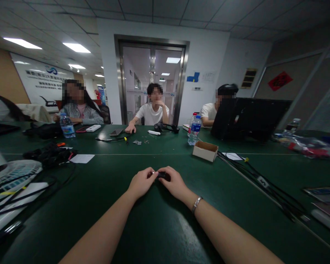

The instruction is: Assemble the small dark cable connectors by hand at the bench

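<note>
glossy green table (159, 227), cardboard box (205, 151), metal bracelet (196, 204)

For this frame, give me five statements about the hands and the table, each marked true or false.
1. The left hand and right hand meet on a small dark object. True.
2. A bracelet sits on the left wrist. False: it is on the right wrist.
3. The cardboard box is open on top. True.
4. The table is white. False: it is dark green.
5. The water bottle beyond the box lies on its side. False: it stands upright.
</note>
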`<state>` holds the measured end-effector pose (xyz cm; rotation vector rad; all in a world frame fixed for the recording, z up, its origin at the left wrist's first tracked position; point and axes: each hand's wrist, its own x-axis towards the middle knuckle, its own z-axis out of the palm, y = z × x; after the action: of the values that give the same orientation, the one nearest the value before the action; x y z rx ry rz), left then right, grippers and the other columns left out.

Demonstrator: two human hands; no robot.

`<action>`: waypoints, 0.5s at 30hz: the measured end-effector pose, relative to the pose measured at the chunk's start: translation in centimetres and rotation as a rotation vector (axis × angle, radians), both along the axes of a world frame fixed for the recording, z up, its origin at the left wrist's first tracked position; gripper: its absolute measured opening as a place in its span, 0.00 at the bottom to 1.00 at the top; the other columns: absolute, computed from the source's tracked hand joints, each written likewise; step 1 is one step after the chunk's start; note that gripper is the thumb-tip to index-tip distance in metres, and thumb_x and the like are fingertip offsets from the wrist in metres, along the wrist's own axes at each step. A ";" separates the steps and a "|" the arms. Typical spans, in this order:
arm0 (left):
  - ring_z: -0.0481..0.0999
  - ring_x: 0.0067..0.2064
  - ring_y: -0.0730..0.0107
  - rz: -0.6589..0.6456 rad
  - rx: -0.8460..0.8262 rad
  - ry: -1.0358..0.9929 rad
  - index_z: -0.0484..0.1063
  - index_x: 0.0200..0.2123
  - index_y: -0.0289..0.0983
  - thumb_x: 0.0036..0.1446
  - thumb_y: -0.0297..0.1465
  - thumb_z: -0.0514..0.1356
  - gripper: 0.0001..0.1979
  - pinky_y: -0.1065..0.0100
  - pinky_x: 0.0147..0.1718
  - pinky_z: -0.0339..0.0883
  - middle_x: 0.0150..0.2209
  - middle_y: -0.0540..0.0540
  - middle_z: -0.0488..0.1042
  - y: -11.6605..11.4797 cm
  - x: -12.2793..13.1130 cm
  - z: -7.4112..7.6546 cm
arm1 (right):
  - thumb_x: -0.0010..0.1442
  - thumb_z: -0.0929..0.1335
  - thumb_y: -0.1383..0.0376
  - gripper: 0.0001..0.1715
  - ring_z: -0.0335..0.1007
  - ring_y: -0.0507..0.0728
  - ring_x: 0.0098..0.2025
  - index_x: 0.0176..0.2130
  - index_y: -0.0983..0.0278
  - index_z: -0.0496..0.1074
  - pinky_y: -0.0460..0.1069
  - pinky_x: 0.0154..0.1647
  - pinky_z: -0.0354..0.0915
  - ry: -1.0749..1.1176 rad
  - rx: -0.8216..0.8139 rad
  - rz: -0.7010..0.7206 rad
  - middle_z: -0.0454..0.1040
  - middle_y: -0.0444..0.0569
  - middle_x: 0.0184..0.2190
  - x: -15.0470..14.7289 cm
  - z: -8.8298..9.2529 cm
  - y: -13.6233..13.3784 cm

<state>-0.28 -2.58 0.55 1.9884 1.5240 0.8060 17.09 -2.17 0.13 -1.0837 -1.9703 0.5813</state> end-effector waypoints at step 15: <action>0.70 0.33 0.69 -0.039 -0.029 -0.164 0.71 0.37 0.39 0.54 0.45 0.53 0.17 0.70 0.33 0.62 0.31 0.50 0.72 1.0 -0.4 -0.9 | 0.51 0.69 0.72 0.14 0.66 0.53 0.38 0.40 0.63 0.72 0.49 0.40 0.63 -0.013 0.025 -0.004 0.70 0.46 0.35 0.1 -0.7 0.5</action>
<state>-0.69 -1.62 -0.39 1.8757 1.3912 0.9021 17.17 -1.67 -0.55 -1.0784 -1.9807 0.5470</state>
